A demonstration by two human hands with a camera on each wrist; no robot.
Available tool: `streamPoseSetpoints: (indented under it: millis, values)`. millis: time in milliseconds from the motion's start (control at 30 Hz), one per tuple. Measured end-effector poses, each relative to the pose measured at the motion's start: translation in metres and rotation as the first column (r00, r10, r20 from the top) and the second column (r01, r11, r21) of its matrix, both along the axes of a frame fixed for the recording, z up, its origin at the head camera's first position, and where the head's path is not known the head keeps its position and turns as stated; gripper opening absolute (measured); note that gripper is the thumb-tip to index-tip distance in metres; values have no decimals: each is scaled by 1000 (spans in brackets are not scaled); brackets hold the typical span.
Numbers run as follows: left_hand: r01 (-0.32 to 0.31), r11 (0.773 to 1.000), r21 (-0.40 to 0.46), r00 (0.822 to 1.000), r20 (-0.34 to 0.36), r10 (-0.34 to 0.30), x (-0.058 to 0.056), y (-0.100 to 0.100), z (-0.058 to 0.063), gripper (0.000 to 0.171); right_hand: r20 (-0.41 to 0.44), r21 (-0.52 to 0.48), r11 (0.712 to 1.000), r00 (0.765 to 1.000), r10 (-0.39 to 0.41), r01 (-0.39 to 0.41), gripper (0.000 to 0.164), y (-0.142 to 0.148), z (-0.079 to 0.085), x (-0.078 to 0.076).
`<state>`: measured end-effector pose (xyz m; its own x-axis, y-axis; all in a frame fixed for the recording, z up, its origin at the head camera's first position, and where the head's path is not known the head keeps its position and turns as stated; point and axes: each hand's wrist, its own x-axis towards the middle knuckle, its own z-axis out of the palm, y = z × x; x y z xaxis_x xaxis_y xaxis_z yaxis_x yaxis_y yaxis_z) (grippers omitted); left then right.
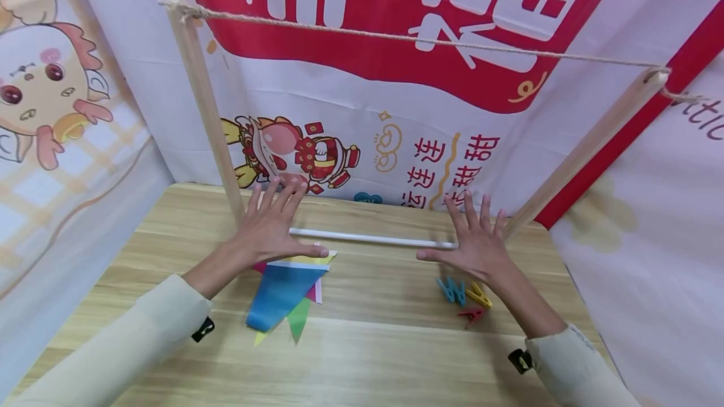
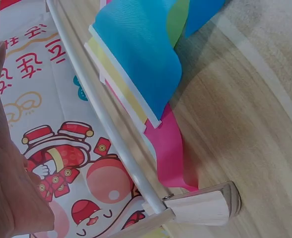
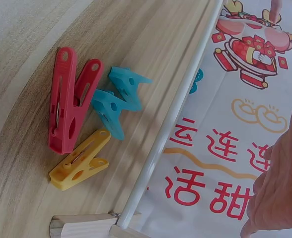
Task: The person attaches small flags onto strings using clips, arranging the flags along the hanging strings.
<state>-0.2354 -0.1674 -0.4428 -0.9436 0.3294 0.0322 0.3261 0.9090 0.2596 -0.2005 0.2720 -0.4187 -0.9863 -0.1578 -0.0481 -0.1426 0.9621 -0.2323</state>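
My left hand (image 1: pixel 268 231) is held out with fingers spread and holds nothing. Just below it on the table lies a bunched pile of fabric pennants (image 1: pixel 287 297) in blue, yellow, green and pink, with white top edges. On the other side, my right hand (image 1: pixel 475 247) is likewise spread and holds nothing. Near its wrist lie several clothespins: two blue ones (image 3: pixel 121 94), a yellow one (image 3: pixel 81 159) and a red one (image 3: pixel 69 104). Whether either hand touches anything beneath it, I cannot tell.
A wooden frame stands at the back, with a left post (image 1: pixel 203 99) and a right post (image 1: pixel 591 137). A twine string (image 1: pixel 362 31) is tied between their tops, and a white rod (image 1: pixel 367 237) joins them low down. Printed cloth (image 1: pixel 317 86) hangs behind.
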Motion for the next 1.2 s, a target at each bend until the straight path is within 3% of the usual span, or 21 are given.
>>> streamPoseSetpoints:
  millis: [733, 1200]
  values:
    - [36, 998, 46, 999, -11, -36, 11, -8, -12, 124, -18, -66, 997, 999, 38, -39, 128, 8, -4, 5]
    - [19, 999, 39, 1000, 7, -19, 17, -17, -21, 108, -7, -79, 995, 999, 53, -53, 128, 11, -15, 16]
